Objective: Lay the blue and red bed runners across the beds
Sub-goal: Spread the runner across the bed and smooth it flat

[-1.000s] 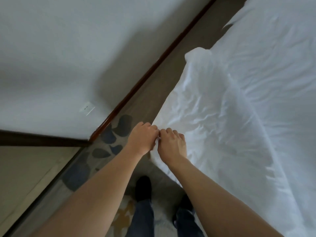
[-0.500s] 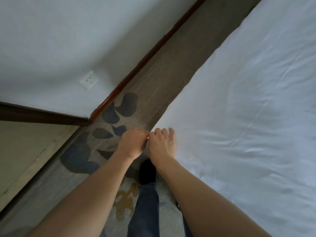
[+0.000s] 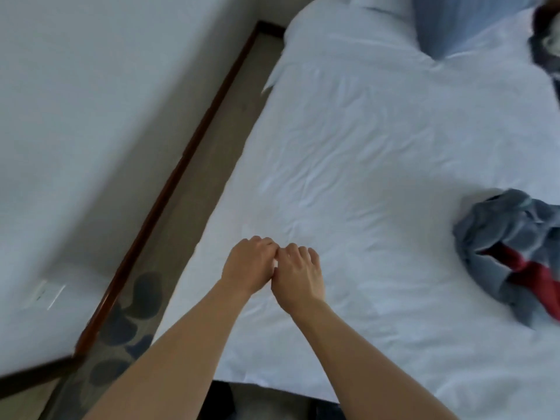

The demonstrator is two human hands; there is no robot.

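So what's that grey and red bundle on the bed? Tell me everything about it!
The bundle looks like soft cloth, mostly blue-grey with a bright red strip showing through its lower folds. It lies crumpled in a heap, not spread out, on the white bed near the right edge of the picture, which cuts part of it off. Neither hand touches it.

You have nothing to read here: no lettering, label, brand or number shows anywhere in your view. The white bed sheet (image 3: 378, 153) is plain, and the crumpled blue and red runner (image 3: 515, 256) carries no print that can be made out. The wall socket plate (image 3: 45, 294) is too blurred to show any marking.
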